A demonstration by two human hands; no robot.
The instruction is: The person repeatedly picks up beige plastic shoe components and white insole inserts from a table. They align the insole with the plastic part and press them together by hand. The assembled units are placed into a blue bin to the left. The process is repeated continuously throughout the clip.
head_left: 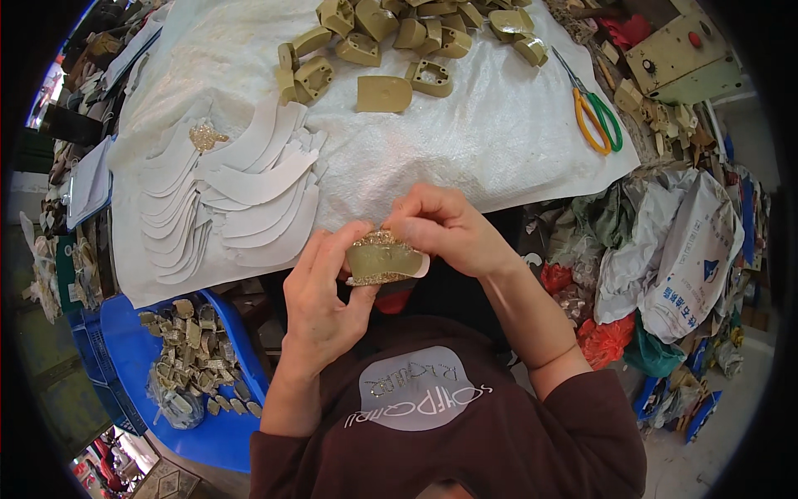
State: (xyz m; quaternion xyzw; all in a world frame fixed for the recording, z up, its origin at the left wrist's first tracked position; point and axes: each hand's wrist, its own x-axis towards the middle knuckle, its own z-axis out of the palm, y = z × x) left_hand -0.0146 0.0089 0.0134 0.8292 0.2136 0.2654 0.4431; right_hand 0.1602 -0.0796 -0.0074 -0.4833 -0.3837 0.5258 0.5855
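Note:
Close to my body, my left hand (326,287) grips an olive block shoe heel (378,260) from its left side, thumb below and fingers above. Gold glitter material covers the heel's upper and lower edges, and a pale flap sticks out at its right end. The fingers of my right hand (436,224) are pinched together at the upper right edge of the heel, on the glitter material. On the white sheet (499,150) ahead lie fanned stacks of curved white cut pieces (262,187), and a small gold glitter piece (206,137) rests on them.
Bare olive heels (385,94) are heaped at the far side. Scissors (594,116) with orange and green handles lie at the right. A blue chair seat (195,437) at lower left bears a pile of glittery heels (199,349). Plastic bags (690,258) crowd the right side, below a control box (682,58).

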